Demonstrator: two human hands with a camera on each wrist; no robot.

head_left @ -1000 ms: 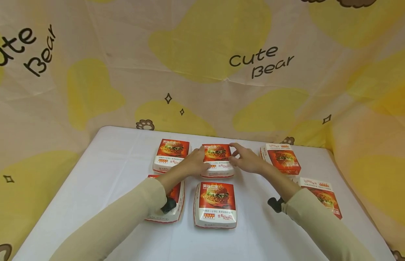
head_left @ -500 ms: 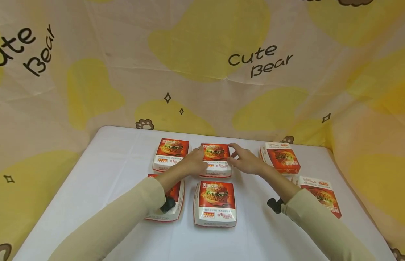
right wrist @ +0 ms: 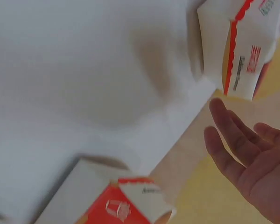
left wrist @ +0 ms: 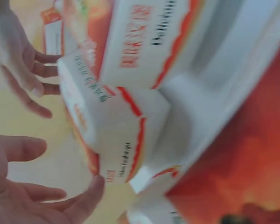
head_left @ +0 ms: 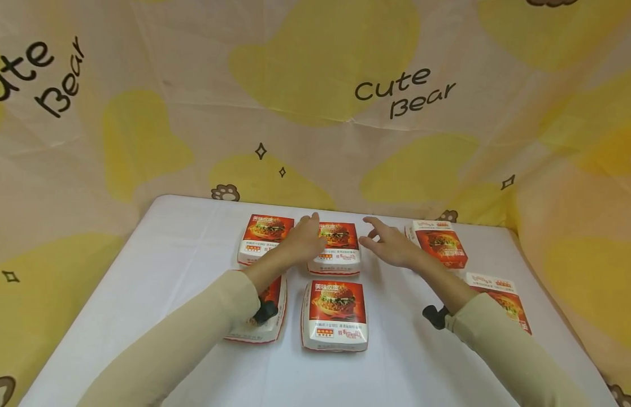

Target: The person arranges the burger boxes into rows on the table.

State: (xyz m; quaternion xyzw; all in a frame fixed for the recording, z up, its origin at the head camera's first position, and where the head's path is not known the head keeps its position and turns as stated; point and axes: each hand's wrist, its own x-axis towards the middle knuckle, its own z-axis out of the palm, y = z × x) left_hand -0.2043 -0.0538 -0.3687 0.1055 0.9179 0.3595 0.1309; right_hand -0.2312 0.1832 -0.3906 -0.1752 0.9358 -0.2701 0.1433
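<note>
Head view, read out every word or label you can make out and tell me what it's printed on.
"Cute Bear": on the backdrop cloth, printed in black, once in the middle and again at the left edge.
Burger boxes: Chinese characters and small print on lids and sides, too small and blurred to read in every view.

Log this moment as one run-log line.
left hand: open, touching middle back burger box | right hand: open, off box

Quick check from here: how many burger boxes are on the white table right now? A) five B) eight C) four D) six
D: the head view shows six burger boxes on the white table, three in the far row and three nearer, one partly under the left sleeve.
</note>
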